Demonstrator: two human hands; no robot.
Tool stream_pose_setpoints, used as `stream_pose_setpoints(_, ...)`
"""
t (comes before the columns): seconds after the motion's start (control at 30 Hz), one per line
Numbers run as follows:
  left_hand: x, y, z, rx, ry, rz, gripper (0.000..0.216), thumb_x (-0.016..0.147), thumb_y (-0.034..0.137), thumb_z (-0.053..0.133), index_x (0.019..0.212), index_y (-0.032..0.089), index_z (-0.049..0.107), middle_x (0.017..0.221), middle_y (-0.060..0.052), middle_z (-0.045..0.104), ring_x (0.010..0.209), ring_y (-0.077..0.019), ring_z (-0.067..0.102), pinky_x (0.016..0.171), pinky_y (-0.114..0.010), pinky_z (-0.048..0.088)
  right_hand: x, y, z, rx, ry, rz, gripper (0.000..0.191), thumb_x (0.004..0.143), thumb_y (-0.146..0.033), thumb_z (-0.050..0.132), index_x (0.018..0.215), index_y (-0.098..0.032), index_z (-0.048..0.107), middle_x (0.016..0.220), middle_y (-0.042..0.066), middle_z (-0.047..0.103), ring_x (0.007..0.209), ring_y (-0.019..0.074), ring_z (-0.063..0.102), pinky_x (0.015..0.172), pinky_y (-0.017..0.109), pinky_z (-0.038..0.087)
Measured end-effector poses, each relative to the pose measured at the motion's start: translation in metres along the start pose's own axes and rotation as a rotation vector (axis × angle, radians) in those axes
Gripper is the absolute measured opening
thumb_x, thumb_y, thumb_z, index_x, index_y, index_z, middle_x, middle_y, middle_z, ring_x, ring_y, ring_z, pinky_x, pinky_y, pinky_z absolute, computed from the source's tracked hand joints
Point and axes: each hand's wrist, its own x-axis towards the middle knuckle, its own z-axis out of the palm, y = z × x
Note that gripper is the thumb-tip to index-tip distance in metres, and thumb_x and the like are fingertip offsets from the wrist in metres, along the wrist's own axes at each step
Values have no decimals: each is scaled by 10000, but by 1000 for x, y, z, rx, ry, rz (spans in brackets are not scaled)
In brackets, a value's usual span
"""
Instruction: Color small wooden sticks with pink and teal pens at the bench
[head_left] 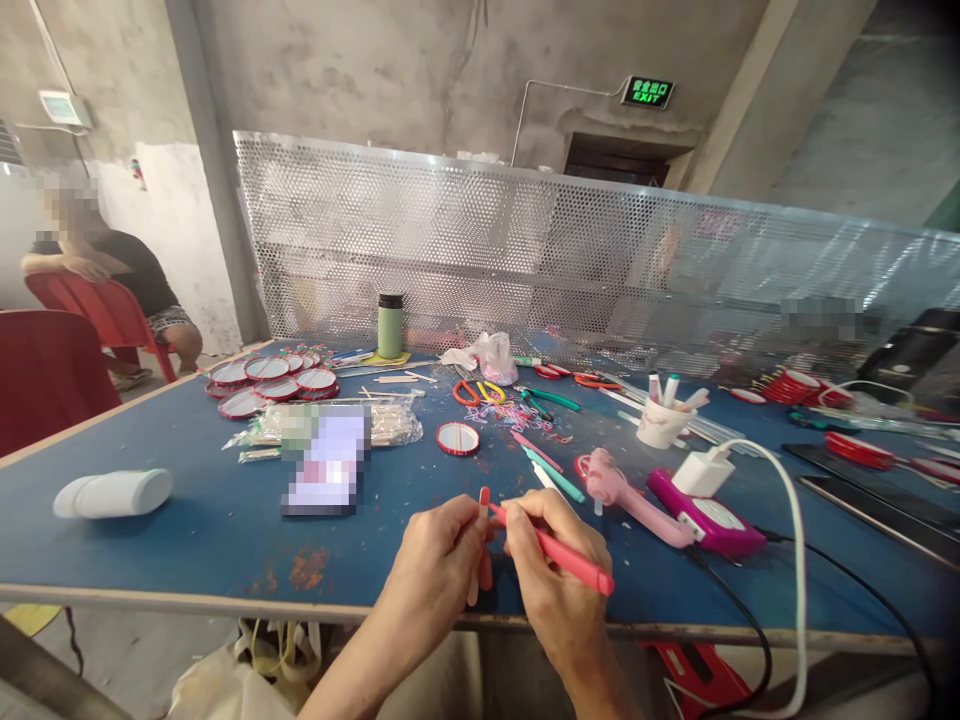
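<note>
- The left hand [439,565] grips a thin stick [480,545], upright, near the table's [187,540] front edge.
- The right hand [555,575] pinches a red pen [562,555], its tip touching the stick.
- A small round mirror [457,438] lies beyond the hands.
- A pink fan [626,495] sits right of them.

Two bare forearms enter from the lower edge of the view, with no sleeve, cuff, glove, watch, bracelet or ring showing on either. The left hand [435,562] is slim, its knuckles and long fingers clearly outlined, the nails short and unpainted. The right hand [553,572] looks much the same: lean, with tendons and knuckles marked along its back, the wrist narrow, bare up to the frame's edge
</note>
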Motion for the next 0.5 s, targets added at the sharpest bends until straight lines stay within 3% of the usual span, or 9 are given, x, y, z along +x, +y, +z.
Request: stream_pose_setpoints(0.5, -1, 3, -1, -18, -3, -14, 411, 964, 461, 420, 662, 193, 496, 514, 17, 559, 425, -89, 452, 469, -201, 320, 0, 1, 0, 2, -3, -20, 251, 945, -173, 523, 696, -197, 533, 558, -56, 538, 461, 82, 486, 488, 179, 401)
